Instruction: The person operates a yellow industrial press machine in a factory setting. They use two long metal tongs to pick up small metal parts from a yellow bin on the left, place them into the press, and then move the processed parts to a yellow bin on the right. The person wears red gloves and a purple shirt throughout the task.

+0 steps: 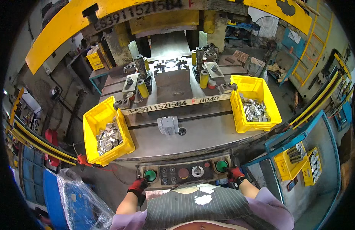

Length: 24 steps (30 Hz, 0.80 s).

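I stand at a stamping press with a grey steel bed (pixel 196 140). My left hand (pixel 138 186), in a red and black glove, rests just below the left green push button (pixel 150 175) on the control panel (pixel 181 173). My right hand (pixel 235 174), gloved the same way, sits beside the right green push button (pixel 222 166). Neither hand holds anything. A small silver metal part (pixel 168 125) lies on the bed in front of the die block (pixel 171 86).
A yellow bin (pixel 94 122) of shiny metal parts sits at the bed's left, another yellow bin (pixel 238 105) at its right. Yellow guide posts (pixel 142 88) flank the die. A blue pallet under clear plastic wrap (pixel 80 201) is at lower left; yellow parts trays (pixel 300 161) at right.
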### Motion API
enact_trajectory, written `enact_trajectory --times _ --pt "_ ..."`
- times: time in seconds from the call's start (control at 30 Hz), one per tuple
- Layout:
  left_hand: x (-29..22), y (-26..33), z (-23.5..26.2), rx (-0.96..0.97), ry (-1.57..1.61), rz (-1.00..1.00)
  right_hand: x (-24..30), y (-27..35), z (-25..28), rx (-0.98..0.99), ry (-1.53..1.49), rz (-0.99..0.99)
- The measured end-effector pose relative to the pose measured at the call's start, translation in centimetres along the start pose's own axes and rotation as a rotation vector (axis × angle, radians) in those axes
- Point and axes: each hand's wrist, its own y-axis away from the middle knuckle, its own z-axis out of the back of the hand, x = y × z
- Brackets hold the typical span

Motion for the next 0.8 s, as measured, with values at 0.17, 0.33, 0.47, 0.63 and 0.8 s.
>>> enact_trajectory --times 0.17,0.33,0.47,0.63,0.8 --pt "1.7 -0.9 -0.2 0.011 -0.468 -0.452 3.5 -0.6 -0.2 -0.102 -0.51 -0.492" --pt "1.3 -1.1 -0.7 -0.012 -0.076 -0.15 2.7 -0.9 -0.3 -0.184 -0.416 -0.37" --pt "-1.6 0.8 -2.1 -0.052 0.134 -0.002 -2.6 -2.1 0.3 0.0 -0.312 -0.284" --pt "0.0 -0.9 -0.9 -0.066 0.171 0.044 7.1 0.0 -0.2 -0.092 -0.533 -0.481" --pt "-1.3 0.6 -1.7 -0.056 -0.025 -0.077 6.6 -0.7 0.5 -0.066 -0.505 -0.551"
